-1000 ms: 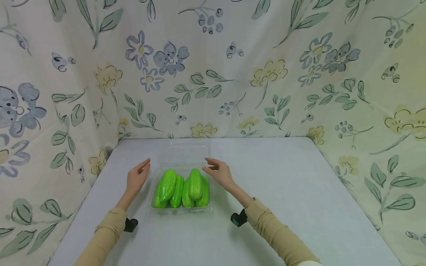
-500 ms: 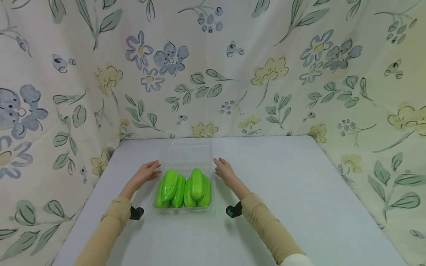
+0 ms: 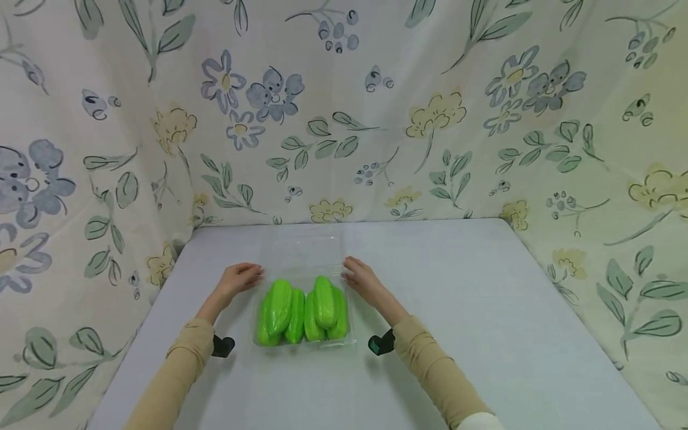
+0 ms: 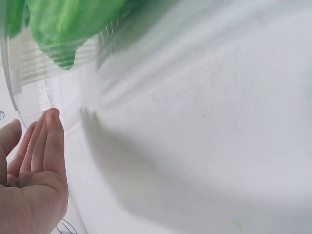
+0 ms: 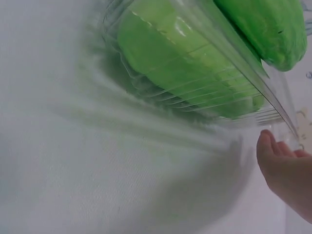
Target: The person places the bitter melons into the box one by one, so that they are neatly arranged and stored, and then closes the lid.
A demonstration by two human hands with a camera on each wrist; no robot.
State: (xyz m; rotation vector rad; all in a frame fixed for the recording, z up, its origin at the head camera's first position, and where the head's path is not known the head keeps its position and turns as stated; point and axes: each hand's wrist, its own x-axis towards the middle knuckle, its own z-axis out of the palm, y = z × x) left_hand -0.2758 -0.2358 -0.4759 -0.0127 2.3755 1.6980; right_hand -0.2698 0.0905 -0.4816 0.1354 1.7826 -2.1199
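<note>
A clear plastic clamshell box (image 3: pixel 335 343) stands on the table with its lid (image 3: pixel 303 251) folded back behind it. Several bright green, long, glossy vegetables (image 3: pixel 325 304) lie inside; their kind is unclear. At the back left corner is my left hand (image 3: pixel 236 282), fingers nearly straight and fingertips right at the clear plastic; in the left wrist view its thumb (image 4: pixel 10 136) is spread from the fingers. My right hand (image 3: pixel 365 282) reaches the back right corner, its extended fingertips (image 5: pixel 264 134) just under the box's rim in the right wrist view.
The table (image 3: pixel 457 310) is covered in white. A flowered curtain (image 3: pixel 376 161) hangs behind it and at both sides. A black wrist camera (image 3: pixel 223 346) sits below the left wrist, another black camera (image 3: pixel 381 343) below the right.
Both hands have come in from the sides and settled at the box's back corners. Over the last half second, the box has shifted slightly right and toward me.
</note>
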